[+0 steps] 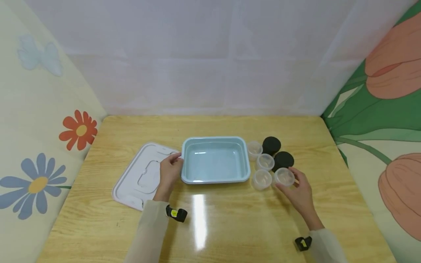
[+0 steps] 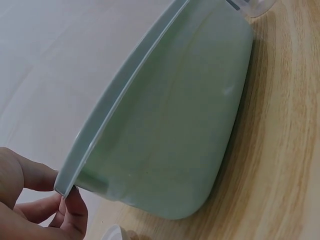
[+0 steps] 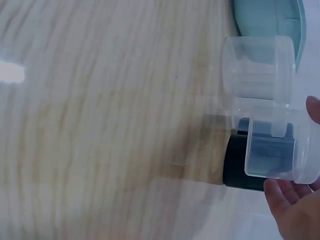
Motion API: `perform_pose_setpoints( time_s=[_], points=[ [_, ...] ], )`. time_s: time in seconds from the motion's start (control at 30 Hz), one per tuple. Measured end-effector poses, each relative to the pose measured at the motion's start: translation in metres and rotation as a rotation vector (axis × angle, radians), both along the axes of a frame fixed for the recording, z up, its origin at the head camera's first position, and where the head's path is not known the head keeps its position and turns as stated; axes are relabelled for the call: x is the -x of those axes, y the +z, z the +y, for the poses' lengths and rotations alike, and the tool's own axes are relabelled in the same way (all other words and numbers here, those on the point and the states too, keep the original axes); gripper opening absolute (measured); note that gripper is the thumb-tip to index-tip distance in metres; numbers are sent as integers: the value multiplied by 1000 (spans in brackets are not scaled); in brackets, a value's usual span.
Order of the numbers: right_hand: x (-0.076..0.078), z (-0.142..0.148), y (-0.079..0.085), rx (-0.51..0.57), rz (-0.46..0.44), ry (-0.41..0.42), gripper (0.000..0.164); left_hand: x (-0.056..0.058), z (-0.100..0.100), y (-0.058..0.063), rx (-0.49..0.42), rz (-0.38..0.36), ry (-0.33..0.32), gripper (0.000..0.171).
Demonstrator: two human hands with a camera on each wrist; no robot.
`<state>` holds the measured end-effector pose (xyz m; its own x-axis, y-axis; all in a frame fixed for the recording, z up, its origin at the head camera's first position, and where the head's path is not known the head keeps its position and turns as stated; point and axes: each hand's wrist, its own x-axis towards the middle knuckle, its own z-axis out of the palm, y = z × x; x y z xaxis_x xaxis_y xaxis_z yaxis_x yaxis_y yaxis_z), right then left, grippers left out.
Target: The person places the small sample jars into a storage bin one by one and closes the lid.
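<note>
A light blue rectangular tub [image 1: 215, 160] stands on the table. My left hand [image 1: 171, 171] pinches its left rim between thumb and fingers, which the left wrist view shows at the rim's corner [image 2: 64, 187]. At the right, my right hand [image 1: 300, 191] holds a clear plastic cup [image 1: 284, 176] between thumb and fingers. In the right wrist view the base of this cup [image 3: 272, 145] looks slightly raised off the table. Beside it are more clear cups [image 1: 262, 179], [image 1: 265, 162], [image 1: 254, 150] and two black round containers [image 1: 284, 160], [image 1: 271, 145].
A white lid [image 1: 139, 182] with a moulded handle lies flat on the left, partly under my left hand. The wooden table [image 1: 236, 219] meets a white cloth backdrop [image 1: 210, 73] behind, with flower-printed cloths [image 1: 36, 146] at both sides.
</note>
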<state>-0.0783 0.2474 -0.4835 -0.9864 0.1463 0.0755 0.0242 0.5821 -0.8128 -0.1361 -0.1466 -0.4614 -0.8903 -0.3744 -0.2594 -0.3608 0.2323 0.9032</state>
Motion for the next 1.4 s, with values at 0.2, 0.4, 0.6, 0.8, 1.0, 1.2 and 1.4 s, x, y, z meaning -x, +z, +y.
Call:
perform_pose_setpoints(
  time_s=[0.2,0.4,0.6,0.8,1.0,1.2,1.4],
  points=[
    [1,-4,10,-8,53,14,68,-2,-1,1,-6,-1,2,36],
    [3,-7,19,-44,45,22,67,-2,1,2,4,-3,1,34],
    [5,-7,28,-47,47,22,66,-1,3,1,8,11,2,32],
    [10,-7,35,-69,72,36,67,-1,2,0,20,20,7,32],
    [17,-8,40,-67,97,44,66,-1,2,0,21,20,-5,32],
    [25,-12,47,-48,133,93,65,0,2,-1,22,23,-12,32],
    [33,-20,53,-30,147,119,66,0,1,-1,21,15,-17,33]
  ],
)
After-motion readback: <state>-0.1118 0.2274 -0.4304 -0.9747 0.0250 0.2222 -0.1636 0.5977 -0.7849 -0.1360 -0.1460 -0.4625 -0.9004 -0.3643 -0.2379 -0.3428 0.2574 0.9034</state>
